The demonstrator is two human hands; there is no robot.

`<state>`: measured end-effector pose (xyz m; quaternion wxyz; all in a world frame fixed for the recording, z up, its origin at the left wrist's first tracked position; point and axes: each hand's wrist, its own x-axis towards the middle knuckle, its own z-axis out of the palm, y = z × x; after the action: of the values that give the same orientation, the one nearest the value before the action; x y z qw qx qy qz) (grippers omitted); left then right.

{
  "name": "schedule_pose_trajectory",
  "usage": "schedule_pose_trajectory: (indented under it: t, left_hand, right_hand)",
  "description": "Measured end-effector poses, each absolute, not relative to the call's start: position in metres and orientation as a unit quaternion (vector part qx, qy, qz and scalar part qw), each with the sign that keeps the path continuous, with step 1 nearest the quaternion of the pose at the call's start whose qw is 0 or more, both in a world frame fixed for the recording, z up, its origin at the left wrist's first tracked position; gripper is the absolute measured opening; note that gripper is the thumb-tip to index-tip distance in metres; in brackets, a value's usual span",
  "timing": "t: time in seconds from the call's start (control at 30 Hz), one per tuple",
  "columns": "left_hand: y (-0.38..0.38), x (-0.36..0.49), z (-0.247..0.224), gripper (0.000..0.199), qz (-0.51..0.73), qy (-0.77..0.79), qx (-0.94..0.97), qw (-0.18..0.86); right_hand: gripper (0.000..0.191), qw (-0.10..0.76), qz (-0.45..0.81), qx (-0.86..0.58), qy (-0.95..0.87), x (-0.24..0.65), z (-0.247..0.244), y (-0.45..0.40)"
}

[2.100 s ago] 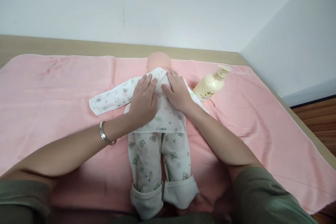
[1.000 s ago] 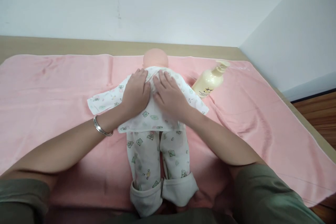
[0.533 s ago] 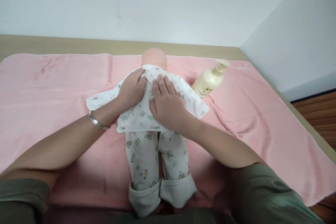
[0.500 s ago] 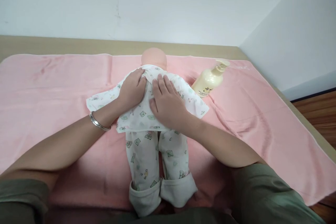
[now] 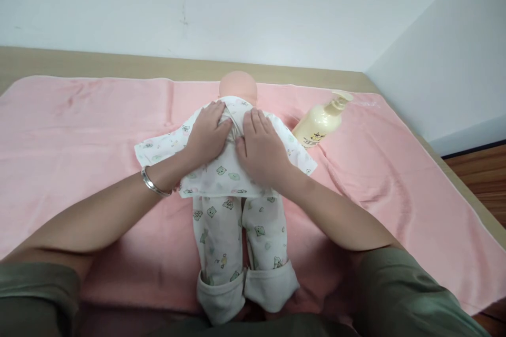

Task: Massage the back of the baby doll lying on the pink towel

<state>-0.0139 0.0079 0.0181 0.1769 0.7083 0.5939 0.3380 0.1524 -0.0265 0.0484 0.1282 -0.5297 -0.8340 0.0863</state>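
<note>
A baby doll (image 5: 238, 86) lies face down on a pink blanket (image 5: 95, 131), its head toward the wall. It wears a white shirt (image 5: 221, 179) printed with small green animals, and matching trousers (image 5: 223, 237) with turned-up cuffs. My left hand (image 5: 208, 134) rests flat on the left of the doll's upper back, fingers stretched out. On the right of the back lies my right hand (image 5: 264, 150), also flat with its thumb apart. Between the two hands the shirt fabric is creased. Both palms are hidden against the cloth.
Just right of the doll, a cream pump bottle (image 5: 319, 122) leans over on the blanket. A wooden table edge (image 5: 158, 65) runs along the white wall (image 5: 253, 10). Wood-grain furniture (image 5: 480, 174) shows at the far right.
My right hand has shifted slightly inward and up the doll's back, and the shirt is more creased between my hands. The whole view has moved a little.
</note>
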Motion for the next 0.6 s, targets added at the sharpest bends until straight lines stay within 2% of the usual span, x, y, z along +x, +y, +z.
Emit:
schedule_pose_trajectory:
  t: [0.13, 0.37, 0.6]
  left_hand:
    - [0.012, -0.014, 0.022, 0.067, 0.329, 0.625, 0.683, 0.186]
    - [-0.018, -0.004, 0.014, 0.068, 0.335, 0.573, 0.733, 0.150]
    - [-0.001, -0.012, 0.022, 0.067, 0.334, 0.589, 0.706, 0.208]
  right_hand:
    - [0.068, 0.110, 0.102, -0.506, -0.849, 0.150, 0.052, -0.036]
    - [0.074, 0.152, 0.184, -0.532, -0.813, 0.173, 0.047, 0.028]
    - [0.073, 0.121, 0.140, -0.543, -0.819, 0.166, 0.051, 0.006]
